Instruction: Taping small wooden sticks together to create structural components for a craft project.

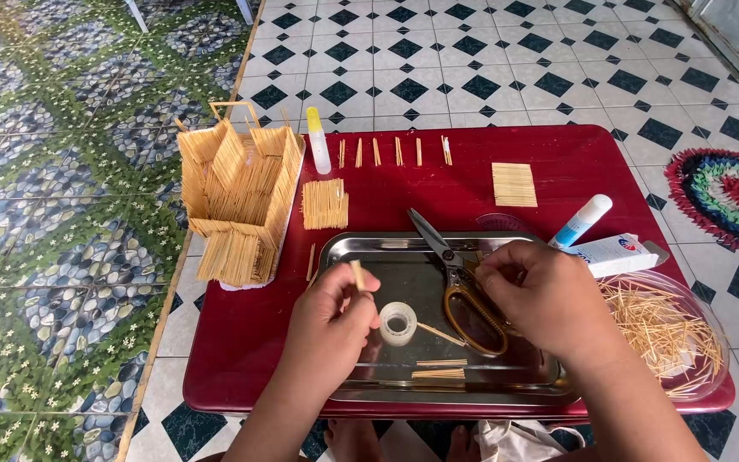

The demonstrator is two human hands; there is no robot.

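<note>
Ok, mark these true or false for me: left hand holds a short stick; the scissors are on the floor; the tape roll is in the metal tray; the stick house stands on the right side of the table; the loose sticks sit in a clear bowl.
1. The left hand holds a short wooden stick in its fingers. True.
2. The scissors lie on the floor. False: they lie in the metal tray, partly under the right hand.
3. The tape roll sits in the metal tray. True.
4. The stick house stands on the right side of the red table. False: it is at the left edge.
5. The loose sticks sit in a clear bowl. True.
</note>
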